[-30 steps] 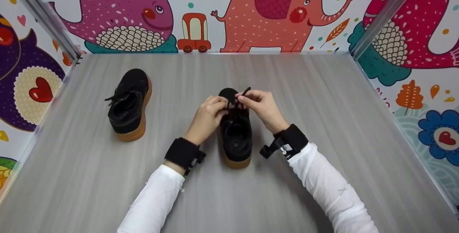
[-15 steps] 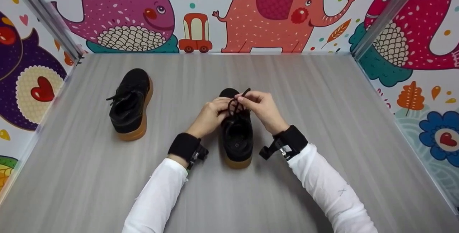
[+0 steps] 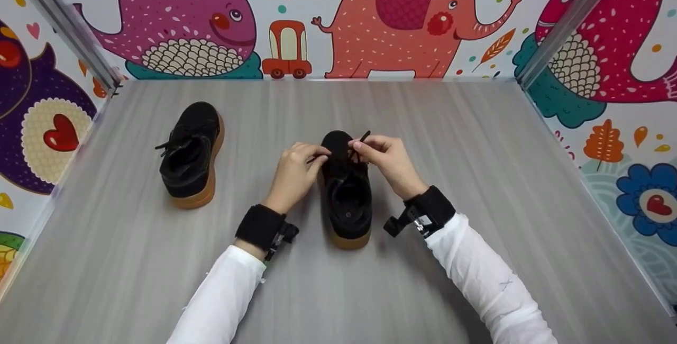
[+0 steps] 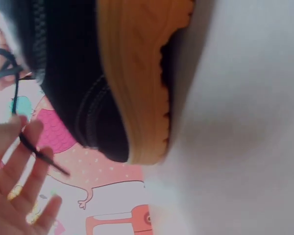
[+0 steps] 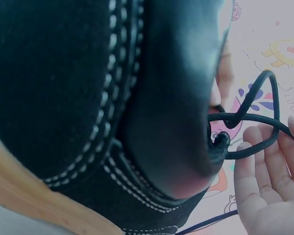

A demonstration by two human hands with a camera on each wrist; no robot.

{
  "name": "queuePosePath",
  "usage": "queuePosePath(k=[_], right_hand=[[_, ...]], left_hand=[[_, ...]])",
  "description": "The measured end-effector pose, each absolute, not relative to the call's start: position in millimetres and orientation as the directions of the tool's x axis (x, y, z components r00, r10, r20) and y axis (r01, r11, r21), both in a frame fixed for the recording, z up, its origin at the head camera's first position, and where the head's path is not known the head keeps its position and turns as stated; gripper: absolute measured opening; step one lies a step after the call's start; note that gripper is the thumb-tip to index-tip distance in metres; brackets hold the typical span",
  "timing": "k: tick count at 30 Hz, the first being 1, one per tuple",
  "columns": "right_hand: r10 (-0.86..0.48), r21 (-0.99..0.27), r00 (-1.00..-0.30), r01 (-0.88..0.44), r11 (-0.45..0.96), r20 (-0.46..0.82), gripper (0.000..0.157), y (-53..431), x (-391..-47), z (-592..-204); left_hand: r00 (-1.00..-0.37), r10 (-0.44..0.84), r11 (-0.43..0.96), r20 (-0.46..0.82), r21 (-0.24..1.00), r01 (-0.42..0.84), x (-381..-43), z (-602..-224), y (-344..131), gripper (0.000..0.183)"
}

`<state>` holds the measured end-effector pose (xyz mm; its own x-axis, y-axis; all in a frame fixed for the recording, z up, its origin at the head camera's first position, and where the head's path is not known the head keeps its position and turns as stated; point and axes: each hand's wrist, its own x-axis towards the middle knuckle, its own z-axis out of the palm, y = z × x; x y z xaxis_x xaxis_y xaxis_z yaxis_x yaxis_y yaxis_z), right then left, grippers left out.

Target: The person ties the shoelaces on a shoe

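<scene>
A black low-top shoe [image 3: 351, 230] with a tan sole stands in the middle, toe pointing away. To the left of its toe, my left hand [image 3: 297, 169] pinches a dark shoelace [image 4: 16, 93] between thumb and fingers; the lace's end sticks out past the fingers in the left wrist view. My right hand [image 3: 390, 161], right of the toe, pinches the other part of the lace, whose tip rises above the fingertips. A lace loop [image 5: 273, 98] runs from the shoe's eyelets to the right-hand fingers [image 5: 274, 171] in the right wrist view.
A matching black shoe [image 3: 182, 169], its lace [image 3: 168, 145] sticking out to the left, stands on the grey wood-grain table [image 3: 264, 291] to the left. Printed cartoon panels [image 3: 396, 42] with metal corner posts [image 3: 555, 32] wall in the back and sides.
My left hand reached in over the laces beside the right hand, then drew back left with a lace between its fingers. The right hand has hardly moved. The shoes stay put.
</scene>
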<state>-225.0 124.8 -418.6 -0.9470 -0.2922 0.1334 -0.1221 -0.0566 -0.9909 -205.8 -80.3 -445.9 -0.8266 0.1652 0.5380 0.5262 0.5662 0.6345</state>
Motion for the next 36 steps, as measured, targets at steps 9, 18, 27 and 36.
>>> queuePosePath(k=[9, 18, 27, 36], right_hand=[[-0.28, -0.993, -0.953, -0.097, -0.069, 0.113, 0.021, 128, -224, -420], [-0.283, -0.988, -0.95, -0.106, -0.115, 0.135, 0.024, 136, -223, -427], [-0.255, -0.983, -0.955, -0.119, -0.139, 0.152, 0.025, 152, -220, -435], [-0.229, -0.987, -0.961, -0.138, -0.079, 0.153, 0.021, 163, -217, -441]], left_hand=[[-0.86, 0.043, 0.561, 0.509, 0.7, 0.442, -188, -442, -101, 0.007], [-0.879, -0.004, 0.633, 0.476, 0.682, 0.367, -171, -447, -122, 0.006], [-0.887, -0.04, 0.687, 0.46, 0.657, 0.31, -158, -449, -141, 0.008], [-0.899, -0.062, 0.723, 0.434, 0.641, 0.259, -147, -453, -162, 0.008]])
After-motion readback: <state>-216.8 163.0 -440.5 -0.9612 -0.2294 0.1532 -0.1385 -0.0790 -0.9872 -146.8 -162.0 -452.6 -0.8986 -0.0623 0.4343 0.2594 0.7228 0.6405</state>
